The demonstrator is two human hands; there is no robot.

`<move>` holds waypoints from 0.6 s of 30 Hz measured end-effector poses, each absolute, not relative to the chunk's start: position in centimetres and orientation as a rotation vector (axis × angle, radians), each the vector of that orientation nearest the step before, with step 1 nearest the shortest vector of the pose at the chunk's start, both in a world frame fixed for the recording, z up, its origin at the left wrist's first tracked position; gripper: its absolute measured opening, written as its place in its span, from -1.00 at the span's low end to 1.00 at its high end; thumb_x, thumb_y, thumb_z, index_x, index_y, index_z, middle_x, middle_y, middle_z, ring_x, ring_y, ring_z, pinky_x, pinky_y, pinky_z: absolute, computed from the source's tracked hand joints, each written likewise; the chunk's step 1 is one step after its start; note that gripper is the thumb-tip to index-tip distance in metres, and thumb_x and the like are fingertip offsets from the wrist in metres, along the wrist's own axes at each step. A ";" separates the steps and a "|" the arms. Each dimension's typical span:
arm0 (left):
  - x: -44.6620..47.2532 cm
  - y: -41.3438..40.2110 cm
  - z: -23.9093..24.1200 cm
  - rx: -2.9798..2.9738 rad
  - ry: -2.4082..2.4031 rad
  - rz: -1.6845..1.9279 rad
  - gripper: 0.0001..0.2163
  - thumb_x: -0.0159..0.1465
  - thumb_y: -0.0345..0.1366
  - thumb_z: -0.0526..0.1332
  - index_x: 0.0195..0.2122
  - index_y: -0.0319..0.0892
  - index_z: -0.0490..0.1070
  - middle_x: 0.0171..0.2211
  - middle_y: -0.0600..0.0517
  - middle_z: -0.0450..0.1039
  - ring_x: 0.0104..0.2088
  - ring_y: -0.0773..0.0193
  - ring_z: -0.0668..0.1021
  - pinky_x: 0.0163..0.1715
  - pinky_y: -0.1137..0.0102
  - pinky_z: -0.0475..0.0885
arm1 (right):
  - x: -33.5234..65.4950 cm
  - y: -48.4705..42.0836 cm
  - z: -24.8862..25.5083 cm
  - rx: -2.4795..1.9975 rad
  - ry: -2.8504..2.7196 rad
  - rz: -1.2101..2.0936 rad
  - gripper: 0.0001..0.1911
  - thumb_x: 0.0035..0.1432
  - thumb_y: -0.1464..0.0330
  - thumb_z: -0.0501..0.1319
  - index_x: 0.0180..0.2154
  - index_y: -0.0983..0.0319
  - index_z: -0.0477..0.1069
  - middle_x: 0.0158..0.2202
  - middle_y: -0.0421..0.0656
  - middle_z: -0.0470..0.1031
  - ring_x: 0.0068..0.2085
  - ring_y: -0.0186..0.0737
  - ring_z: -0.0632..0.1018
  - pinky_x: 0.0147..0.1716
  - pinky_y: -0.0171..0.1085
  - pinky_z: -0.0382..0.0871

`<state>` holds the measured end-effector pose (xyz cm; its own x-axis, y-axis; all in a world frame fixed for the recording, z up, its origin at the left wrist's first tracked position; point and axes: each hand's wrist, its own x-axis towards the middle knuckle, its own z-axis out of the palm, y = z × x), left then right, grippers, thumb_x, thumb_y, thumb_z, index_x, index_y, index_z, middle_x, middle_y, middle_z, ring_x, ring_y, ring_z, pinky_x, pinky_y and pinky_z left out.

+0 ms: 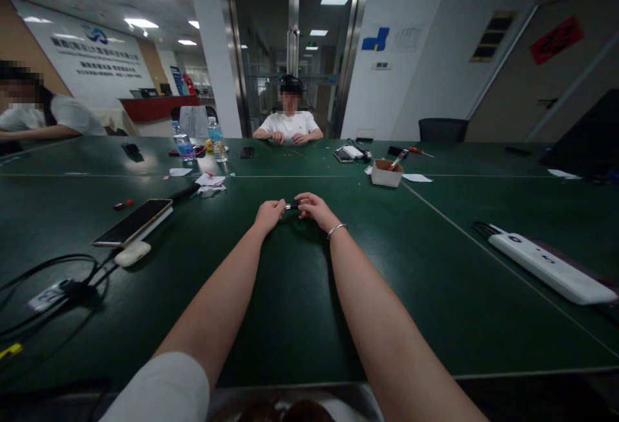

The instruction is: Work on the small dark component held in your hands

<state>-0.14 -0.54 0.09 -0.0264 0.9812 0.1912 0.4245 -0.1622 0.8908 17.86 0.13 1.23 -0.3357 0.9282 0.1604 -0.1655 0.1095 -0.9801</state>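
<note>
Phone [133,222] lies left of left hand [269,214], cardboard box [386,173] beyond right hand [314,208]

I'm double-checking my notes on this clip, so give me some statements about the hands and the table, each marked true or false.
1. The left hand and right hand both pinch one small dark item. True.
2. The right wrist is bare. False: it wears a thin bracelet.
3. A phone lies on the green table left of the arms. True.
4. The cardboard box stands against the left hand. False: it stands farther off, to the right, apart from both hands.
5. Two water bottles stand far off on the left. True.
</note>
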 end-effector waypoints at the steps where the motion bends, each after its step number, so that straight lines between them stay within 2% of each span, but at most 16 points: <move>1: -0.1 -0.5 0.1 1.617 1.459 1.161 -0.57 0.19 0.04 0.07 -0.65 -0.17 0.35 -0.71 0.06 0.35 -0.66 0.34 0.36 -0.56 0.42 0.22 | 17.9 0.2 1.2 -0.809 -1.403 1.420 -0.74 -0.10 0.50 0.25 -0.26 0.23 0.43 -0.48 -0.32 0.40 -0.59 -0.52 0.41 -0.48 -0.40 0.47; 5: 0.2 -0.5 0.0 1.498 1.340 1.206 -0.58 0.22 0.04 0.04 -0.46 -0.22 0.43 -0.56 -0.02 0.47 -0.57 0.32 0.46 -0.48 0.41 0.33 | 17.8 0.4 1.0 -0.827 -1.340 1.401 -0.75 -0.10 0.49 0.26 -0.27 0.23 0.42 -0.55 -0.36 0.35 -0.61 -0.51 0.39 -0.47 -0.36 0.49; 7: 0.2 -0.5 0.0 1.513 1.280 1.266 -0.68 0.19 -0.04 0.14 -0.28 -0.21 0.45 -0.41 -0.03 0.52 -0.47 0.31 0.52 -0.40 0.41 0.38 | 17.8 0.4 0.8 -0.836 -1.313 1.385 -0.76 -0.09 0.48 0.25 -0.27 0.23 0.41 -0.59 -0.37 0.32 -0.62 -0.50 0.38 -0.46 -0.35 0.49; 9: 0.1 -0.5 -0.1 1.573 1.203 1.325 -0.69 0.11 -0.15 0.25 -0.16 -0.17 0.42 -0.31 -0.01 0.51 -0.38 0.31 0.54 -0.32 0.40 0.40 | 17.8 0.4 0.8 -0.846 -1.295 1.378 -0.76 -0.08 0.47 0.25 -0.27 0.23 0.41 -0.62 -0.38 0.31 -0.63 -0.49 0.37 -0.45 -0.34 0.50; 12: 0.1 -0.6 -0.2 1.628 1.139 1.358 -0.65 0.04 -0.23 0.32 -0.13 -0.16 0.41 -0.33 0.01 0.49 -0.36 0.31 0.54 -0.25 0.37 0.42 | 17.8 0.4 0.8 -0.852 -1.291 1.380 -0.76 -0.07 0.47 0.24 -0.26 0.24 0.41 -0.62 -0.37 0.32 -0.63 -0.48 0.38 -0.44 -0.33 0.50; 18: 0.2 -0.9 0.4 1.540 1.137 1.310 -0.73 0.12 -0.11 0.25 -0.26 -0.19 0.43 -0.45 0.01 0.49 -0.40 0.29 0.54 -0.29 0.35 0.45 | 17.7 0.3 0.9 -0.849 -1.320 1.384 -0.77 -0.07 0.46 0.26 -0.27 0.23 0.42 -0.62 -0.36 0.33 -0.62 -0.47 0.39 -0.45 -0.33 0.49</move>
